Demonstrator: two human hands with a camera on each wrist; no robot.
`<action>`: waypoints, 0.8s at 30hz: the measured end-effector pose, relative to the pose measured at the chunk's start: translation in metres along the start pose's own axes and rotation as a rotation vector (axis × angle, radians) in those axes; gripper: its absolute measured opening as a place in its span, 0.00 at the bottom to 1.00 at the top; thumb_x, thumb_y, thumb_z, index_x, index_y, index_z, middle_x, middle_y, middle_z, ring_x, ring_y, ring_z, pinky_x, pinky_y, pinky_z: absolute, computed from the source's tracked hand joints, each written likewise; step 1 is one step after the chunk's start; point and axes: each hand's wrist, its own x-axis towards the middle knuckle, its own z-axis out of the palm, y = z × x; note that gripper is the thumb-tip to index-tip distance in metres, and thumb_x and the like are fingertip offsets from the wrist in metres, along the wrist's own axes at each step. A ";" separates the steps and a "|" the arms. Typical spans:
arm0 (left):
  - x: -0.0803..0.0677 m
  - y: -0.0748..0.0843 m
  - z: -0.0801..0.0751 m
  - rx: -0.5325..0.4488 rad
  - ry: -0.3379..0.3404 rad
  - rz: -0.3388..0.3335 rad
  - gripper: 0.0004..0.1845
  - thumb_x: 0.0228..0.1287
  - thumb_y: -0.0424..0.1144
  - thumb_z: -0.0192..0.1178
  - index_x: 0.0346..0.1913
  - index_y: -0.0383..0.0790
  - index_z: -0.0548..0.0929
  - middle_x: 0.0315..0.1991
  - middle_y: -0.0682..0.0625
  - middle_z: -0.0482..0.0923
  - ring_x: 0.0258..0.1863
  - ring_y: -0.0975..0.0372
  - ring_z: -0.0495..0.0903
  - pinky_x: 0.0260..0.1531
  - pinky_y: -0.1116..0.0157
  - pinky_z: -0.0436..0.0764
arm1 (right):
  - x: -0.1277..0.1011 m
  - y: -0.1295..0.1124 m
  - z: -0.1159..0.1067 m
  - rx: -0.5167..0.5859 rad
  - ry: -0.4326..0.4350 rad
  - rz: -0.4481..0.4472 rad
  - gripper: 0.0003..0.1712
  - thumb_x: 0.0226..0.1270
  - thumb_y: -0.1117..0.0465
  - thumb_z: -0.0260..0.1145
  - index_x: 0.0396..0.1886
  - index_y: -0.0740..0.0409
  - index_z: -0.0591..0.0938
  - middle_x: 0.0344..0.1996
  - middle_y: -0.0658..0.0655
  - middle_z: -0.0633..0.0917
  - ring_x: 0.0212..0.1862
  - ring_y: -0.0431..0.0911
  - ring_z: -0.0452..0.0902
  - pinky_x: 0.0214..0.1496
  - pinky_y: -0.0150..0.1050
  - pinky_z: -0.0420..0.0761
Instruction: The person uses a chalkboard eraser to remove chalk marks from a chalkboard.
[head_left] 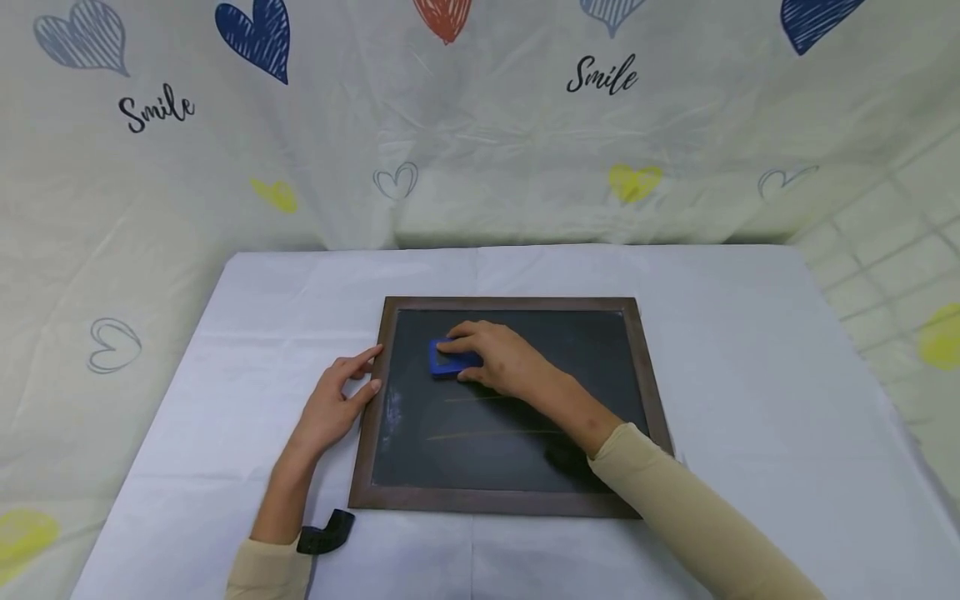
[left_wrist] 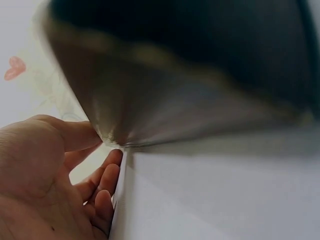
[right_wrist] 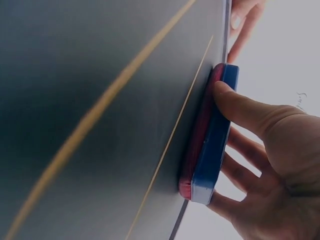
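Note:
A chalkboard [head_left: 495,462] with a brown wooden frame lies on the white-covered table. My right hand [head_left: 504,357] grips a blue chalkboard eraser [head_left: 442,360], thumb on one side and fingers on the other. In the right wrist view the eraser's red pad [right_wrist: 201,130] faces the board's dark surface. Two thin yellowish lines run across the board below the eraser, partly hidden by the right arm. With thumb and fingertips, my left hand [head_left: 330,407] touches the left side of the frame. The left wrist view shows the hand [left_wrist: 45,170] beside the frame edge, which is blurred.
White cloth [head_left: 750,358] covers the table on all sides of the board. A black curved piece [head_left: 327,533] sits at the left wrist. Behind the table hangs a pale curtain [head_left: 495,125] printed with hearts and "Smile". A whitish smudge marks the board's left part.

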 end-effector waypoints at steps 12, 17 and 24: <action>0.001 -0.001 -0.001 -0.011 -0.005 0.001 0.29 0.76 0.38 0.61 0.77 0.46 0.72 0.59 0.38 0.78 0.61 0.46 0.75 0.48 0.57 0.70 | -0.031 0.031 -0.011 0.080 0.010 0.075 0.33 0.69 0.55 0.74 0.73 0.45 0.78 0.72 0.55 0.77 0.74 0.57 0.72 0.71 0.55 0.75; 0.000 -0.001 -0.002 -0.011 -0.004 0.012 0.29 0.77 0.38 0.61 0.77 0.45 0.71 0.59 0.37 0.78 0.61 0.45 0.75 0.52 0.53 0.72 | -0.041 0.040 -0.014 0.083 0.011 0.111 0.33 0.69 0.55 0.74 0.72 0.44 0.78 0.72 0.54 0.77 0.74 0.57 0.72 0.72 0.56 0.75; -0.002 -0.002 0.001 -0.014 -0.012 0.001 0.29 0.76 0.38 0.61 0.78 0.47 0.71 0.59 0.38 0.78 0.61 0.46 0.74 0.50 0.56 0.71 | -0.064 0.053 -0.018 0.083 0.064 0.123 0.32 0.67 0.57 0.76 0.70 0.46 0.81 0.71 0.56 0.78 0.71 0.59 0.75 0.68 0.57 0.77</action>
